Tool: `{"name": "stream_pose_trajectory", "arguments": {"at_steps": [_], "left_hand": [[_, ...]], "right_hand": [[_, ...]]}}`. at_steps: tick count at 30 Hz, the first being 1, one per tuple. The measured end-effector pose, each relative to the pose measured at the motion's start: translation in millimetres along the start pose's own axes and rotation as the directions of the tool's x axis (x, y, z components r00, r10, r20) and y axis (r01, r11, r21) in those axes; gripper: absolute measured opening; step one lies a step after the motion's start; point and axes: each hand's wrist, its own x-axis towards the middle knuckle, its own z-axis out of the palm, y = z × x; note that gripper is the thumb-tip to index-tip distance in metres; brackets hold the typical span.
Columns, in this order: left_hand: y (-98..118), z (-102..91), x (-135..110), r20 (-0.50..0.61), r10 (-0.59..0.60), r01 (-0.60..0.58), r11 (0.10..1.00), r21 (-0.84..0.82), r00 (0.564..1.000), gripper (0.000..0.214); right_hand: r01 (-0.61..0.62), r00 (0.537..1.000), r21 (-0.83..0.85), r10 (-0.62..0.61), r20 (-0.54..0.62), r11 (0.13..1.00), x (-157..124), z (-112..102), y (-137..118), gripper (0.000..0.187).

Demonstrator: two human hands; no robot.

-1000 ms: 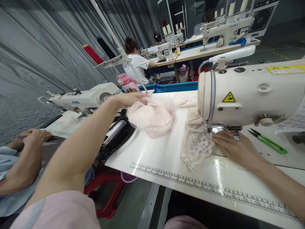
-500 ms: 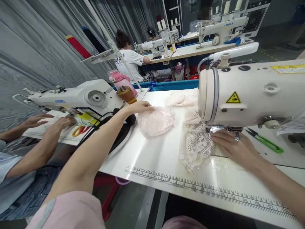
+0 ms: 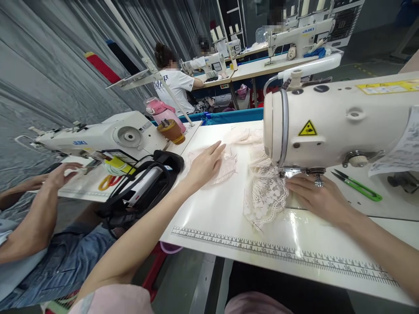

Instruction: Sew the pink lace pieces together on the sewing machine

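Two hands flat on lace

Two bare hands press soft fabric on the glossy white table (image 3: 229,226). Her left hand (image 3: 204,165), fingers spread open, lies flat on the pale pink lace piece (image 3: 225,168). Her right hand (image 3: 314,198), palm down and gripping nothing, pins scalloped white lace (image 3: 266,196) beneath the cream sewing machine (image 3: 334,122). Green snips (image 3: 356,186) lie beyond.

Garment factory, rows of sewing machines (image 3: 327,126)

The sewing machine (image 3: 340,126) runs off the 3 o'clock edge; its needle is hidden behind the right hand (image 3: 316,198), and distant faces are blurred.
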Motion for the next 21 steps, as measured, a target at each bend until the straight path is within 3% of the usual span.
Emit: {"name": "stream_pose_trajectory", "arguments": {"at_steps": [3, 6, 8, 10, 11, 13, 16, 18, 19, 21], "left_hand": [[12, -1.6, 1, -0.14, 0.047, -0.054, 0.997, -0.046, 0.989, 0.04], [48, -6.1, -12, -0.318, 0.183, -0.233, 0.964, -0.127, 0.93, 0.026], [79, -6.4, -23, -0.33, 0.412, -0.488, 0.852, -0.19, 0.849, 0.02], [108, -2.4, -30, -0.341, 0.561, -0.645, 0.731, -0.221, 0.754, 0.02], [120, 1.3, -32, -0.335, 0.59, -0.67, 0.708, -0.223, 0.735, 0.022], [136, 10.4, -31, -0.329, 0.591, -0.667, 0.716, -0.209, 0.737, 0.026], [144, 19.8, -24, -0.324, 0.549, -0.62, 0.764, -0.179, 0.77, 0.028], [138, 19.3, -24, -0.319, 0.553, -0.621, 0.763, -0.177, 0.77, 0.027], [134, 17.5, -26, -0.315, 0.569, -0.636, 0.75, -0.18, 0.76, 0.025], [121, 12.8, -34, -0.337, 0.631, -0.704, 0.69, -0.168, 0.699, 0.02]], "right_hand": [[-0.013, 1.0, 0.003, 0.013, -0.005, 1.0, 0, 1, 0, 0.029], [-0.054, 0.998, 0.012, 0.054, 0.018, 0.998, 0, 1, 1, 0.03], [-0.078, 0.997, 0.026, 0.078, -0.006, 0.997, 2, 1, 2, 0.028], [-0.1, 0.995, 0.016, 0.1, -0.026, 0.995, 4, 0, 3, 0.028], [-0.108, 0.994, 0.018, 0.108, -0.029, 0.994, 5, -1, 3, 0.028], [-0.106, 0.994, 0.033, 0.107, -0.022, 0.994, 7, -1, 3, 0.028], [-0.066, 0.998, 0.069, 0.066, 0.007, 0.995, 8, 0, 2, 0.026], [-0.05, 0.999, 0.098, 0.048, 0.022, 0.994, 7, 2, 2, 0.027], [-0.051, 0.998, 0.112, 0.048, 0.028, 0.992, 6, 3, 3, 0.028], [-0.052, 0.998, 0.142, 0.048, 0.036, 0.988, 5, 4, 3, 0.032]]}}
